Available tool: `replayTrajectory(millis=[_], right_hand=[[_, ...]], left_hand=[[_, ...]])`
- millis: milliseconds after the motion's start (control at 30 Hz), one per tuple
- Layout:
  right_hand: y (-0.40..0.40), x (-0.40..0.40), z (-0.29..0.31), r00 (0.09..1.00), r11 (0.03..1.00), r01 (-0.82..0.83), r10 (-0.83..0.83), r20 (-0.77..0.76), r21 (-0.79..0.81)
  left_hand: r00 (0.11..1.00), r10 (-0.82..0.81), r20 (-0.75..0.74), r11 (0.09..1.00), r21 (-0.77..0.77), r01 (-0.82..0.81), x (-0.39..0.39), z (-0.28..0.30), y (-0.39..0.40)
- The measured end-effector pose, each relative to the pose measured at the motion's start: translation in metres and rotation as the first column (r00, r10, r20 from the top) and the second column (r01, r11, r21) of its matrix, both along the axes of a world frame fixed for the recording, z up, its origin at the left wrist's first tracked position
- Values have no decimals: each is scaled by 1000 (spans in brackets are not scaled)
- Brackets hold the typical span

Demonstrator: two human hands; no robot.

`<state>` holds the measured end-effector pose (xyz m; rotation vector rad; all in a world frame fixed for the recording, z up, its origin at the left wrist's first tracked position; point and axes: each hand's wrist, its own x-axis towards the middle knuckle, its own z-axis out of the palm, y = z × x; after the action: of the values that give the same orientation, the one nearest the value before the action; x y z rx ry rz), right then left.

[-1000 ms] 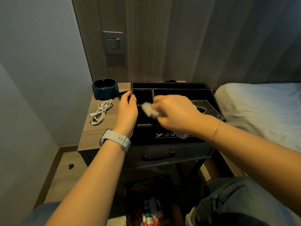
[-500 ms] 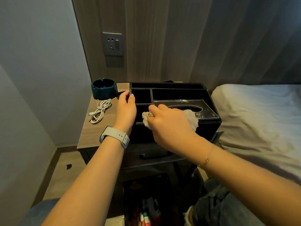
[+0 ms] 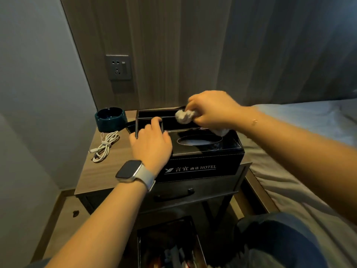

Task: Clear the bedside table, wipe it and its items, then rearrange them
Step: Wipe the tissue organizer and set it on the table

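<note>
A black hotel organiser box (image 3: 201, 167) with a tissue slot and open compartments stands on the wooden bedside table (image 3: 100, 175). My left hand (image 3: 152, 144), with a watch on the wrist, rests on the box's front left part, fingers over a compartment divider. My right hand (image 3: 212, 109) grips a crumpled white cloth (image 3: 184, 116) and presses it into the rear compartments of the box. A dark teal ashtray (image 3: 111, 118) sits at the table's back left. A coiled white cable (image 3: 105, 146) lies in front of the ashtray.
A wall socket (image 3: 118, 67) is above the table on the wood panel. The bed (image 3: 309, 136) with white sheets lies to the right. A dark bin (image 3: 170, 246) with items in it stands on the floor below the table's drawer (image 3: 173, 194).
My right hand has carried the cloth from the box's front edge up to the rear compartments. My left hand has shifted from the box's left rim onto its front left top.
</note>
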<state>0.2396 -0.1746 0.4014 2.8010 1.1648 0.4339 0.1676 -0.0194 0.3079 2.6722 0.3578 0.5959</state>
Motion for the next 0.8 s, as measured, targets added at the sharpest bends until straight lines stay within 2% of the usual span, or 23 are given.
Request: replayTrajectory(millis=[133, 267, 367, 500, 567, 700, 800], right_hand=[[42, 9, -36, 988, 962, -145, 153, 16, -231], [28, 11, -43, 969, 928, -244, 247, -26, -281], [-4, 19, -36, 979, 896, -196, 200, -30, -399], [-30, 27, -18, 1000, 824, -13, 23, 10, -566], [-24, 26, -9, 999, 851, -7, 31, 37, -526], [28, 8, -17, 986, 939, -113, 147, 82, -325], [51, -3, -40, 983, 931, -159, 179, 31, -327]], left_hand=[[999, 37, 20, 997, 61, -38, -1, -5, -1], [999, 40, 17, 996, 84, -41, -3, -5, -2], [999, 28, 35, 996, 86, -31, -4, -7, -1], [999, 18, 27, 997, 73, -20, -3, -9, 0], [1000, 16, 18, 997, 71, -18, -2, -8, -1], [1000, 22, 14, 997, 77, -23, -4, -6, -1], [1000, 19, 19, 995, 100, -21, -5, -7, -1]])
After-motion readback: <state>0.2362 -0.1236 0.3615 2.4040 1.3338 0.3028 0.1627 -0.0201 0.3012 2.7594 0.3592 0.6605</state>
